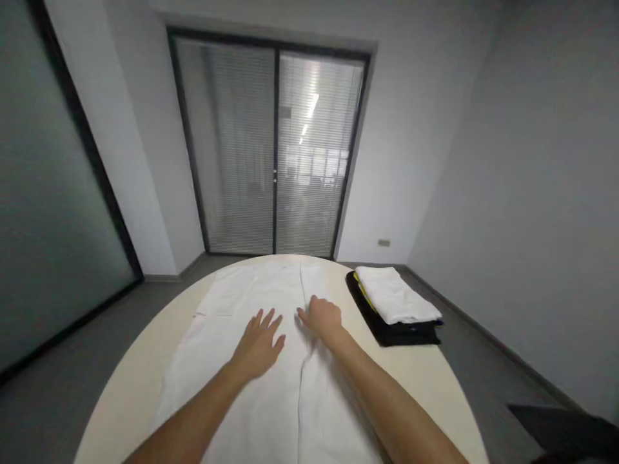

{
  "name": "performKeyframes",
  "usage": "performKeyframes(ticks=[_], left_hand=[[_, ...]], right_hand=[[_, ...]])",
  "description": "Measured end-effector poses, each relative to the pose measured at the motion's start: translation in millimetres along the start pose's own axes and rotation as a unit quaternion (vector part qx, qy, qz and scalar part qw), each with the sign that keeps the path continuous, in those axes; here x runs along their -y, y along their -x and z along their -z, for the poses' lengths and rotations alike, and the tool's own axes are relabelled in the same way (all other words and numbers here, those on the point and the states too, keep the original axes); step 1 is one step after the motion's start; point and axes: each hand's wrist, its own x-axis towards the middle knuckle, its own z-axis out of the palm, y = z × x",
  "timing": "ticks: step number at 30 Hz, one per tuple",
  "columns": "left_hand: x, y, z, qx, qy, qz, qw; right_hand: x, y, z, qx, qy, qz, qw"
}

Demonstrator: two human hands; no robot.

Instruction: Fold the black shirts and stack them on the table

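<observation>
A white garment (261,412), perhaps a shirt, is spread over the round table, its right part folded over so that an edge runs lengthwise down the middle. On the cloth left of that edge lies my left hand (258,341), palm down with fingers spread. My right hand (322,317) is at the folded edge, fingers curled against the fabric and the thumb pointing left. The edge bends where this hand touches it. What its fingertips pinch is partly hidden beneath the hand.
At the table's right side is a stack of folded clothes, a white one (396,295) on top of yellow and black ones (406,334). The pale round tabletop (130,386) has a curved rim. Beyond it stand a glass door with blinds (232,154) and grey walls.
</observation>
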Motion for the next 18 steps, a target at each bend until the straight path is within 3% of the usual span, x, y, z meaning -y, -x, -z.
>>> performKeyframes(ticks=[4,9,13,18], left_hand=[[-3,2,4,-0.003,0.002,-0.004,1.000],[-1,0,3,0.002,0.011,0.001,1.000],[-1,0,3,0.004,0.023,0.001,1.000],[-4,1,7,0.002,0.032,0.001,0.999]], right_hand=[[-2,-12,-7,0.036,-0.011,-0.041,0.998],[0,-23,-2,0.028,-0.027,-0.037,0.999],[2,-25,-2,-0.001,-0.082,0.029,0.996],[1,-19,-23,0.008,-0.133,0.092,0.987]])
